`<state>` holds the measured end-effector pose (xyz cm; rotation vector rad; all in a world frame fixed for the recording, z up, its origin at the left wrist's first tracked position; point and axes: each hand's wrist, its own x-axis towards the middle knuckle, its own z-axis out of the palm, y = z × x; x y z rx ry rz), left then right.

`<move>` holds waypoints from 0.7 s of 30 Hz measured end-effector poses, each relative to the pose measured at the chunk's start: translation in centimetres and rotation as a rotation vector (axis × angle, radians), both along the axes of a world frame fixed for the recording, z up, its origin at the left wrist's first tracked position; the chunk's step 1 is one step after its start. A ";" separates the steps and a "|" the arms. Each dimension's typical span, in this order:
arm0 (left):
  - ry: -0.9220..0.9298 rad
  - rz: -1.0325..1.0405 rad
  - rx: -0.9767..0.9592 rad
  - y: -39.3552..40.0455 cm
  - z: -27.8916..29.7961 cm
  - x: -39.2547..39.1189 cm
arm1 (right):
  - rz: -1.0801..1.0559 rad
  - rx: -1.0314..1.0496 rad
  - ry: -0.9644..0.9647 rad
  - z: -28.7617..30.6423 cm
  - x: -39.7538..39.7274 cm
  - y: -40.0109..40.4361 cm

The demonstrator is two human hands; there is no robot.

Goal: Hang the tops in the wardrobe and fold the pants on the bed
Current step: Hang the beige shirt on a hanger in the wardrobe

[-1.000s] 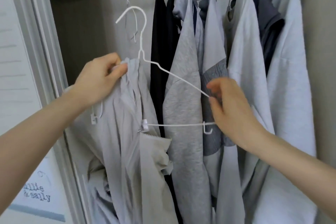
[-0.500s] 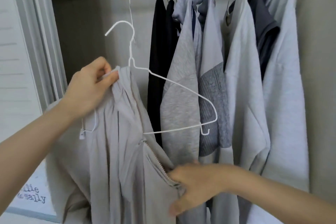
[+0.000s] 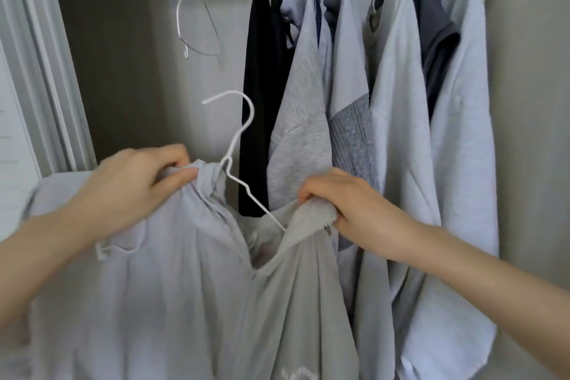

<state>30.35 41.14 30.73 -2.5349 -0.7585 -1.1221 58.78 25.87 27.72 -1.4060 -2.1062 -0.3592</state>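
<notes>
The head view shows the left hand gripping the jacket collar, the right hand pinching its zipper edge just right of the hanger's bare arm, which slopes down-right.

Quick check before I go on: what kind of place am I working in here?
Most likely a bedroom wardrobe. Tops hang in a row, among them a black garment and a grey sweatshirt; an empty wire hanger hangs beside them; a sliding door frame stands at the left.
</notes>
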 end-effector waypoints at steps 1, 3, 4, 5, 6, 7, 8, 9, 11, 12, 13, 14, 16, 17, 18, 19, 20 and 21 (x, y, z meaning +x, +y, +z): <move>0.000 -0.020 -0.016 -0.4 -0.4 0.6 | 0.023 0.047 0.026 0.4 -1.0 0.2; -0.048 -0.068 -0.065 -0.7 -1.1 1.6 | -0.059 0.165 0.069 1.0 -2.4 0.8; -0.086 -0.096 -0.106 -0.8 -1.3 1.8 | -0.167 0.231 0.071 1.3 -2.9 1.0; -0.123 -0.122 -0.145 -0.7 -1.3 1.8 | -0.295 0.279 0.045 1.7 -3.1 1.1; -0.153 -0.136 -0.167 -0.8 -1.3 1.7 | -0.400 0.262 0.017 2.1 -3.2 1.0; -0.173 -0.133 -0.169 -0.7 -1.2 1.6 | -0.465 0.166 0.008 2.5 -3.1 0.9; -0.188 -0.115 -0.163 -0.8 -1.0 1.4 | -0.506 0.017 -0.005 2.9 -3.1 0.7; -0.202 -0.089 -0.156 -0.8 -0.9 1.1 | -0.510 -0.152 -0.052 3.1 -3.1 0.7; -0.230 -0.043 -0.154 -0.7 -0.8 0.6 | -0.408 -0.435 -0.037 3.2 -2.9 0.8; -0.240 -0.021 -0.156 -0.7 -0.7 0.4 | -0.333 -0.524 0.063 3.2 -2.9 0.8; -0.244 -0.001 -0.159 -0.6 -0.7 0.1 | -0.234 -0.586 0.242 3.2 -2.8 0.7; -0.246 0.008 -0.164 -0.6 -0.7 0.0 | -0.123 -0.619 0.427 3.1 -2.6 0.6; -0.258 -0.004 -0.179 -0.7 -0.5 -0.4 | 0.084 -0.592 0.545 3.0 -2.2 0.8; -0.270 -0.018 -0.188 -0.9 -0.4 -0.7 | 0.158 -0.555 0.552 2.9 -2.3 1.1; -0.282 -0.036 -0.199 -1.2 -0.2 -0.9 | 0.209 -0.494 0.561 2.9 -2.5 1.3; -0.289 -0.055 -0.217 -1.4 0.1 -1.0 | 0.239 -0.419 0.563 2.9 -2.9 1.5; -0.289 -0.079 -0.240 -1.8 0.3 -1.4 | 0.260 -0.339 0.562 3.0 -3.2 1.8; -0.281 -0.109 -0.271 -2.1 0.6 -1.8 | 0.266 -0.263 0.559 3.0 -3.5 1.9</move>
